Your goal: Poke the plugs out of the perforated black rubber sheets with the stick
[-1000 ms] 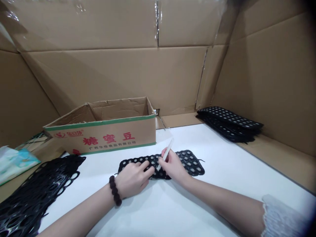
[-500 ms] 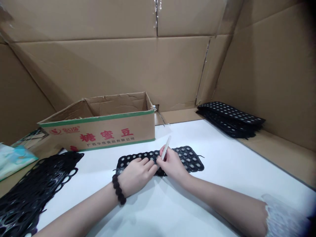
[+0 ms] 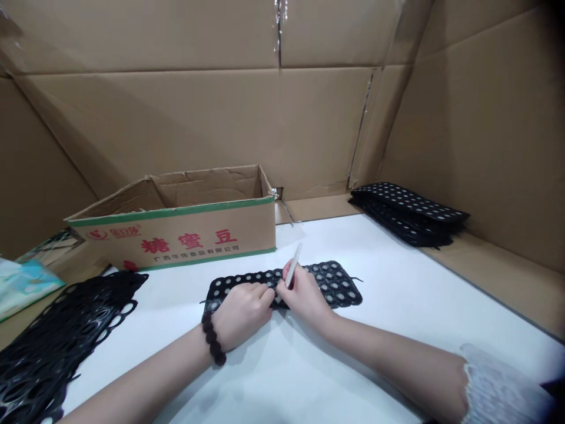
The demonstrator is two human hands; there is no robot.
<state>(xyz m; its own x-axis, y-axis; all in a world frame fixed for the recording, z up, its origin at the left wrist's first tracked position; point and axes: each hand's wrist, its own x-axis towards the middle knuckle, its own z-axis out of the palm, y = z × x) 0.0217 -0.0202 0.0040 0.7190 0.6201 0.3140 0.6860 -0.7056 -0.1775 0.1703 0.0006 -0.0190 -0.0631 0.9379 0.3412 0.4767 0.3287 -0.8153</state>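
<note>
A black sheet with rows of pale round spots point(image 3: 338, 282) lies flat on the white table, partly covered by both hands. My right hand point(image 3: 304, 296) grips a thin, whitish pen-like tool point(image 3: 293, 266), tilted, its upper end pointing up; the lower tip is hidden by my fingers. My left hand point(image 3: 247, 312), with a dark beaded band at the wrist, rests on the sheet's left half. Its fingers are curled and pressed together near the right fingertips, and what they pinch, if anything, is hidden.
An open cardboard box point(image 3: 176, 235) stands behind to the left. Black perforated sheets point(image 3: 57, 347) lie at the left, beside a blue-white packet point(image 3: 26, 285). More spotted black sheets point(image 3: 410, 206) are stacked at the back right. Cardboard walls surround the white table point(image 3: 397, 282).
The fingers of my left hand have curled in more. My right hand and the tool have shifted slightly left over the sheet. The whole view has moved a little.
</note>
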